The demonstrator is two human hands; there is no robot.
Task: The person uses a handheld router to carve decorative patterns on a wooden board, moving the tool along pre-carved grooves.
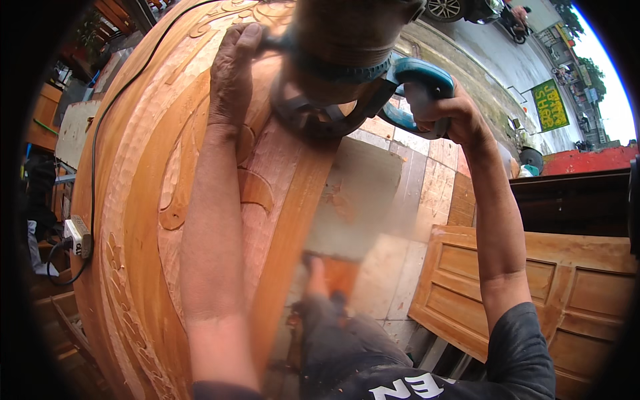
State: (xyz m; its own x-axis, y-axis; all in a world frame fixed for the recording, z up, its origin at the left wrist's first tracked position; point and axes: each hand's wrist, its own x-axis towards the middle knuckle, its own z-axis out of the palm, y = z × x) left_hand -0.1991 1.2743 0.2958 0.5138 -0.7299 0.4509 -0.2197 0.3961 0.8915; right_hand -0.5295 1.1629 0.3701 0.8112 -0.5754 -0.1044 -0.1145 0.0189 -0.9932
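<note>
Both handles (435,72) of the router (337,63) are gripped: the left hand (231,77) is closed around one, the right hand (460,113) curled around the other. The router (its top is out of view) is over the carved panel (150,167), at its right edge; a black cord (99,121) crosses the panel's left side.

A round, dark and blue tool (343,50) is over the right edge of a brown, swirly carved wood board (147,160)
</note>
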